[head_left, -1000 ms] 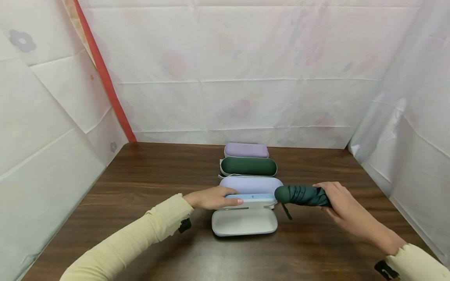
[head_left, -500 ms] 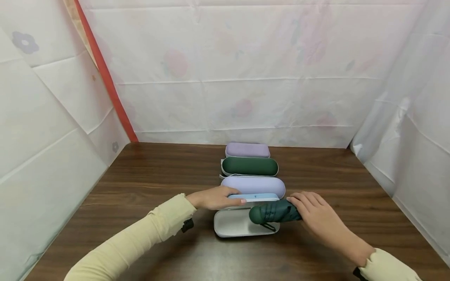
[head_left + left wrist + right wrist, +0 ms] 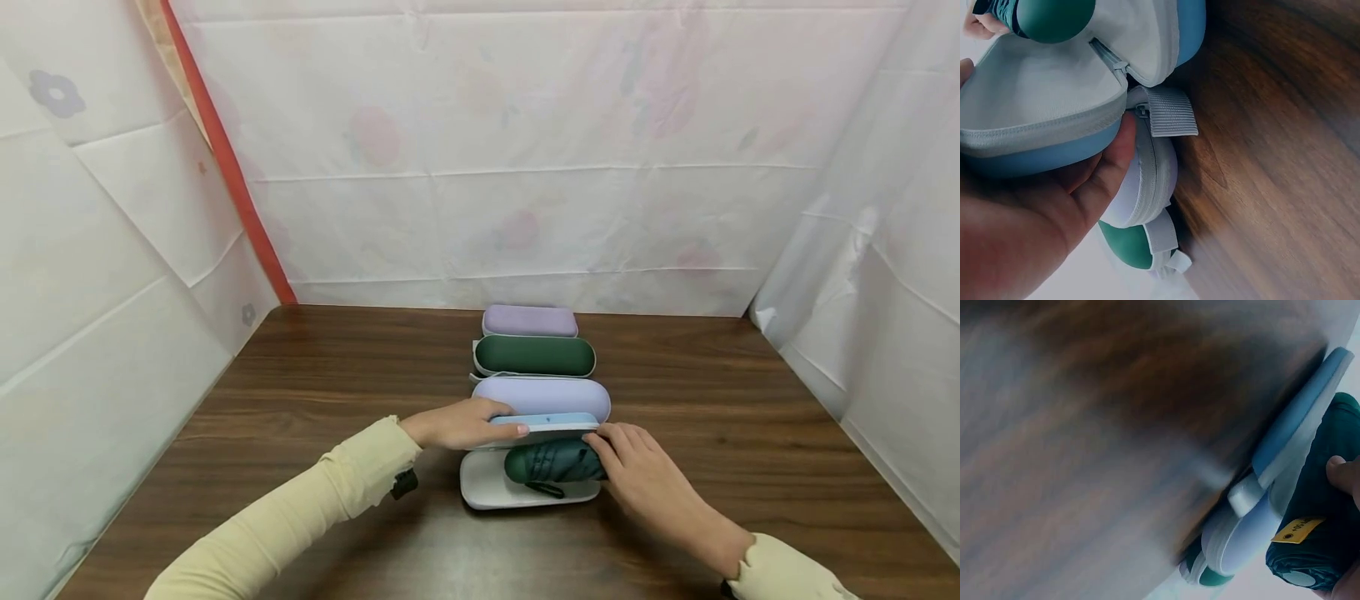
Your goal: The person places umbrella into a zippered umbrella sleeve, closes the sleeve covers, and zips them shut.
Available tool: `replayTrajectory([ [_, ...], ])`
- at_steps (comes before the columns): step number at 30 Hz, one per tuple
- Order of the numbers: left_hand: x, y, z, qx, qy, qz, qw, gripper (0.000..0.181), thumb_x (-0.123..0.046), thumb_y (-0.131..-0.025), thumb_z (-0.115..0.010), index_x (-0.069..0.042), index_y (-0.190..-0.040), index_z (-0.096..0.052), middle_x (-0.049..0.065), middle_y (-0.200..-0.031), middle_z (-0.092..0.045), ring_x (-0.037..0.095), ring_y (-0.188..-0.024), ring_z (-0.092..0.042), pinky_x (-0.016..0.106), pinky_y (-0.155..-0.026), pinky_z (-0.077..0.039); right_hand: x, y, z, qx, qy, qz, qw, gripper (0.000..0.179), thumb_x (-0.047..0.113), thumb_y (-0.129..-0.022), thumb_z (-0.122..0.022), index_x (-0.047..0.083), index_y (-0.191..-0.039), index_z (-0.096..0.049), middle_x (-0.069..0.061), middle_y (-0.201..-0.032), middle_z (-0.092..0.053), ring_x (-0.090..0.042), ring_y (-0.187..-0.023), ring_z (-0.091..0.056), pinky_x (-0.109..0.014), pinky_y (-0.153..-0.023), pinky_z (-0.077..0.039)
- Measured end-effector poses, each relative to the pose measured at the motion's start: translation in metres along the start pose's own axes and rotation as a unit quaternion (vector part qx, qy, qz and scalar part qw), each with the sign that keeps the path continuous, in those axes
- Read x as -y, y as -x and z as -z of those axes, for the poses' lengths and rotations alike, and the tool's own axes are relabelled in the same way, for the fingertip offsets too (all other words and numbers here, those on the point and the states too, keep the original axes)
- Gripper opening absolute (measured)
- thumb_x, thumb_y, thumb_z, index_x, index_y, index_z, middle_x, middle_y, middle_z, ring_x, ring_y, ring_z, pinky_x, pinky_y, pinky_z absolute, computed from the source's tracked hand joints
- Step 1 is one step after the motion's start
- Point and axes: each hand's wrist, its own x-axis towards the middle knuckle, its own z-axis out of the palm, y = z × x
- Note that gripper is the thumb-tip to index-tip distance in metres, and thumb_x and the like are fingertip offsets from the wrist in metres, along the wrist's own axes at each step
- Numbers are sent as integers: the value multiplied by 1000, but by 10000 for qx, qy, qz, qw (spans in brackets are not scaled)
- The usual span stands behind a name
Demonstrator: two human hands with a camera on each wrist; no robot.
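Observation:
My left hand (image 3: 461, 423) holds the raised half of an open light-blue zip case (image 3: 547, 419), thumb over its rim and fingers behind the shell. The other half, showing its pale lining (image 3: 483, 492), lies flat on the table. Over that lining is a folded dark-green umbrella (image 3: 558, 461), gripped at its right end by my right hand (image 3: 652, 483). A wrist strap (image 3: 546, 490) hangs from the umbrella's rounded end. In the right wrist view, a yellow tag (image 3: 1297, 531) sticks out near the other end. Whether the umbrella touches the lining I cannot tell.
Behind the blue case, closed cases stand in a row: lavender (image 3: 592, 398), dark green (image 3: 534, 356) and purple (image 3: 529, 321). Grey loops (image 3: 1172, 112) stick out at their ends. The brown wooden table (image 3: 337, 367) meets a white floral sheet (image 3: 480, 225) at the back.
My right hand has brought the umbrella leftward and down, from beside the blue case to over its flat half. My left hand keeps its hold on the raised half.

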Motion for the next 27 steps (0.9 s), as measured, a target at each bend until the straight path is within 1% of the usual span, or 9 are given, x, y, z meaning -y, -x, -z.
replayTrajectory([
  [2,0,-1,0,1,-3,-19,10000,40,-48,-97,-48,-15,-114,-62,-10,-101,-60,6,-87,-55,26,-77,-45,4,-1,-3,-71,-57,-1,10000,45,26,-103,-30,-8,-118,-56,-22,-110,-52,-36,-100,-53,-49,-86,-44],
  [4,-1,-2,-1,4,-39,-18,10000,42,-49,-97,-47,-15,-117,-62,-11,-103,-60,4,-90,-56,26,-79,-45,9,-4,-6,-133,-63,-20,9999,55,27,-103,-15,-7,-116,-57,-22,-109,-53,-36,-99,-53,-49,-85,-45],
  [6,-2,-3,-1,7,-111,-58,9999,43,-50,-97,-47,-14,-117,-62,-10,-104,-61,5,-91,-56,26,-80,-45,13,-6,-9,-118,-90,-35,9999,47,23,-101,-23,-6,-116,-57,-20,-108,-54,-35,-99,-53,-48,-85,-45],
  [9,-5,-5,-2,9,-201,-72,9998,46,-50,-97,-47,-13,-120,-62,-9,-106,-61,4,-93,-56,25,-82,-45,19,-9,-11,126,-125,-60,9998,35,20,-94,-51,-5,-117,-56,-18,-108,-55,-34,-99,-53,-46,-86,-45],
  [13,-10,-8,-6,18,-216,-146,9997,49,-49,-97,-47,-10,-124,-61,-7,-111,-62,3,-97,-56,25,-84,-45,25,-11,-13,525,-98,-93,9985,57,19,-73,-79,-2,-120,-54,-14,-108,-55,-29,-96,-51,-42,-81,-45],
  [14,-11,-9,-7,21,-210,-177,9996,49,-49,-97,-47,-10,-123,-61,-6,-112,-62,3,-97,-56,24,-85,-45,26,-11,-14,591,-96,-106,9981,57,20,-74,-79,-2,-121,-54,-13,-108,-55,-28,-96,-51,-42,-80,-45],
  [18,-14,-11,-10,43,-155,-277,9995,47,-46,-98,-47,-9,-122,-62,-6,-111,-63,2,-98,-57,23,-85,-45,29,-10,-15,804,-226,-223,9963,47,28,-87,-69,-1,-122,-53,-11,-109,-55,-26,-98,-52,-40,-78,-46],
  [20,-15,-11,-11,55,-167,-272,9995,47,-46,-97,-47,-9,-122,-62,-7,-112,-63,1,-98,-56,23,-85,-45,30,-9,-16,896,-268,-322,9951,47,32,-89,-67,0,-121,-54,-11,-111,-55,-25,-100,-53,-39,-79,-47],
  [27,-12,-10,-12,20,-156,-285,9995,45,-45,-98,-48,-10,-121,-63,-7,-111,-63,2,-98,-57,23,-85,-45,27,-13,-16,1091,-619,-539,9906,63,30,-80,-78,0,-127,-49,-11,-118,-53,-22,-102,-55,-37,-74,-50],
])
